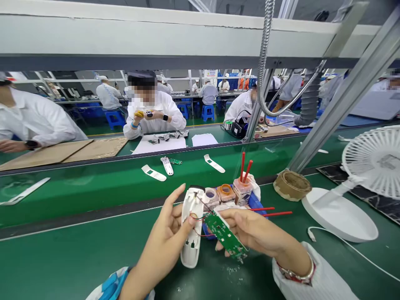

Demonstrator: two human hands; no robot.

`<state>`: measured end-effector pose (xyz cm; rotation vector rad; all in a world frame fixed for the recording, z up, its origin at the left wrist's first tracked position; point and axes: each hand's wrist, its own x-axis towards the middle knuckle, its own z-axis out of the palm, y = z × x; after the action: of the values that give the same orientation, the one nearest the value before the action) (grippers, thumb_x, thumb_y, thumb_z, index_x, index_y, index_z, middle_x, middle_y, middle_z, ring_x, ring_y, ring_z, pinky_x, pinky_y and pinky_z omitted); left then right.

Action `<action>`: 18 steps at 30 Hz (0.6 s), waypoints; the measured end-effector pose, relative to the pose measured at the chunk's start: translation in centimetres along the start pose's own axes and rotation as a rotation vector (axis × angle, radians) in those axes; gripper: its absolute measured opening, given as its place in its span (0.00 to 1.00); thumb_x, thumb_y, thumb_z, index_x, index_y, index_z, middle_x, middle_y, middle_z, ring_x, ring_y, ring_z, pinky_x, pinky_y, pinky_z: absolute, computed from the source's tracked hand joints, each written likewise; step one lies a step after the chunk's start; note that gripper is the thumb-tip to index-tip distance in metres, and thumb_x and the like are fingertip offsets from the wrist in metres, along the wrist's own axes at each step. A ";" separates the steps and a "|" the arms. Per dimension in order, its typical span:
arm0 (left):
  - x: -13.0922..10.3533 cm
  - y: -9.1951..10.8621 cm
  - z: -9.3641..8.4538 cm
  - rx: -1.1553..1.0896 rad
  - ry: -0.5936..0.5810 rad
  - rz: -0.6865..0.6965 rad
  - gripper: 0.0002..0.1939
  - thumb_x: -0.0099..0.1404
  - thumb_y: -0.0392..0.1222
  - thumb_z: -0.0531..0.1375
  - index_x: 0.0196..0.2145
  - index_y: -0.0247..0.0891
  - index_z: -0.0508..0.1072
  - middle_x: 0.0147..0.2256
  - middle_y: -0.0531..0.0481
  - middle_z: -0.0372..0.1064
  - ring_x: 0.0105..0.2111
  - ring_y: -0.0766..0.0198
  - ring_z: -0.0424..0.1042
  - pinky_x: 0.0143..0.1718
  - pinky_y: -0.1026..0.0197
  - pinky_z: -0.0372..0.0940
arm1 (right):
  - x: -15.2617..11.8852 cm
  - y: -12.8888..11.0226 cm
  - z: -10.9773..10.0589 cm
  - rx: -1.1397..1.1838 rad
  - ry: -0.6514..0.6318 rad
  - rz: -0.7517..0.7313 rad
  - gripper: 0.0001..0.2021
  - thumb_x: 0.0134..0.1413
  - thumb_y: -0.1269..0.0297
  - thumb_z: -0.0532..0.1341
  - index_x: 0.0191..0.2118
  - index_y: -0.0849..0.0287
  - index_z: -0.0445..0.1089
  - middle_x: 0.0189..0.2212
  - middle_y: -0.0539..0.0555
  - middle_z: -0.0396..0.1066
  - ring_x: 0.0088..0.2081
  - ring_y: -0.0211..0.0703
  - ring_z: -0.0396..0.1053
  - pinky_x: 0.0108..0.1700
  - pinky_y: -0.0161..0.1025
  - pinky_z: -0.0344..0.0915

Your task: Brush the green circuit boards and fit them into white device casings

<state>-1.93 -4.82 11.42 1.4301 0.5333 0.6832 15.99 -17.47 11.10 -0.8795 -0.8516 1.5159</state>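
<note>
My left hand [170, 227] is closed around a white plastic casing half [191, 250], long and upright, its hollow inner side showing. Its thumb presses near a small round part at the casing's middle. A green circuit board [223, 233] is tilted in my right hand [250, 229], gripped along its edge by thumb and fingers. Thin red and dark wires [202, 216] run between casing and board. Just behind my hands is a blue tray [256, 204] with small square jars, one of them an orange-rimmed jar [226, 191], and red sticks [246, 168].
White casing covers [153, 173] and another casing [167, 166] lie on the green belt [103, 187] ahead. On the right stand a tape roll [292, 185] and a white fan [340, 212] with its cable. A metal post [337, 96] slants overhead. Across the belt, a person [156, 108] works.
</note>
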 end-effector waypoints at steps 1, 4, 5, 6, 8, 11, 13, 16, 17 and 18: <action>-0.1 -0.1 0.2 0.022 -0.008 0.031 0.31 0.58 0.42 0.61 0.58 0.52 0.58 0.42 0.48 0.70 0.36 0.58 0.70 0.37 0.61 0.65 | 0.3 -0.2 0.4 -0.012 -0.045 0.007 0.23 0.55 0.49 0.60 0.48 0.64 0.68 0.39 0.60 0.70 0.36 0.43 0.72 0.35 0.32 0.67; 0.0 -0.3 0.1 0.185 -0.010 0.184 0.25 0.58 0.38 0.60 0.53 0.51 0.67 0.40 0.48 0.70 0.35 0.59 0.69 0.38 0.61 0.64 | 1.1 -0.2 0.5 -0.045 -0.067 -0.001 0.23 0.51 0.50 0.64 0.46 0.64 0.69 0.36 0.59 0.71 0.31 0.38 0.71 0.30 0.28 0.65; 0.1 -0.2 0.0 0.282 -0.013 0.238 0.23 0.58 0.36 0.59 0.51 0.50 0.69 0.37 0.48 0.69 0.33 0.61 0.68 0.36 0.62 0.64 | 1.4 -0.1 0.3 -0.056 -0.070 -0.003 0.24 0.49 0.51 0.65 0.46 0.64 0.69 0.36 0.58 0.71 0.30 0.38 0.71 0.30 0.29 0.66; 0.2 -0.2 -0.1 0.397 -0.021 0.287 0.22 0.59 0.35 0.57 0.51 0.51 0.69 0.36 0.48 0.68 0.30 0.63 0.67 0.33 0.63 0.64 | 1.5 0.1 0.2 -0.071 -0.075 0.002 0.24 0.47 0.52 0.67 0.46 0.65 0.69 0.36 0.58 0.71 0.30 0.39 0.71 0.31 0.30 0.66; 0.5 0.0 -0.3 0.637 -0.044 0.371 0.24 0.61 0.31 0.52 0.52 0.52 0.67 0.36 0.49 0.64 0.27 0.67 0.65 0.29 0.65 0.63 | 1.8 0.3 0.0 -0.117 -0.080 0.016 0.25 0.44 0.55 0.70 0.46 0.65 0.69 0.35 0.58 0.71 0.31 0.41 0.71 0.33 0.34 0.67; 1.0 0.0 -0.1 0.884 -0.048 0.473 0.29 0.60 0.26 0.47 0.53 0.53 0.66 0.39 0.49 0.60 0.27 0.70 0.66 0.27 0.68 0.64 | 1.8 0.2 0.3 -0.215 0.000 0.007 0.24 0.42 0.63 0.71 0.47 0.62 0.68 0.34 0.55 0.70 0.33 0.39 0.69 0.36 0.34 0.67; 1.3 -0.1 0.2 0.957 -0.018 0.534 0.29 0.59 0.24 0.46 0.50 0.50 0.68 0.40 0.49 0.59 0.28 0.71 0.67 0.26 0.69 0.64 | 1.8 0.1 0.9 -0.283 0.081 -0.023 0.23 0.42 0.66 0.71 0.46 0.60 0.67 0.34 0.52 0.69 0.32 0.36 0.67 0.36 0.32 0.65; 1.4 -0.4 0.5 0.966 0.055 0.615 0.24 0.58 0.23 0.47 0.44 0.43 0.72 0.41 0.48 0.60 0.29 0.71 0.69 0.26 0.70 0.65 | 1.7 0.0 2.0 -0.352 0.163 -0.069 0.22 0.42 0.68 0.71 0.45 0.58 0.67 0.32 0.49 0.67 0.29 0.33 0.65 0.32 0.29 0.63; 1.4 -0.4 0.5 0.951 0.073 0.643 0.23 0.59 0.23 0.47 0.43 0.42 0.72 0.41 0.48 0.60 0.29 0.72 0.69 0.27 0.71 0.65 | 1.7 0.0 2.3 -0.362 0.181 -0.084 0.21 0.42 0.68 0.71 0.45 0.58 0.67 0.32 0.48 0.67 0.29 0.33 0.65 0.31 0.29 0.64; 1.4 -0.4 0.5 0.932 0.088 0.672 0.22 0.59 0.23 0.47 0.43 0.42 0.72 0.41 0.48 0.61 0.29 0.72 0.70 0.27 0.71 0.66 | 1.7 0.0 2.7 -0.363 0.198 -0.101 0.21 0.43 0.67 0.70 0.45 0.57 0.67 0.33 0.49 0.67 0.29 0.34 0.65 0.31 0.30 0.64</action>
<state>-0.54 -4.18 11.11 2.5201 0.4488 1.1022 13.43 -15.90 12.20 -1.2098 -1.0247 1.1819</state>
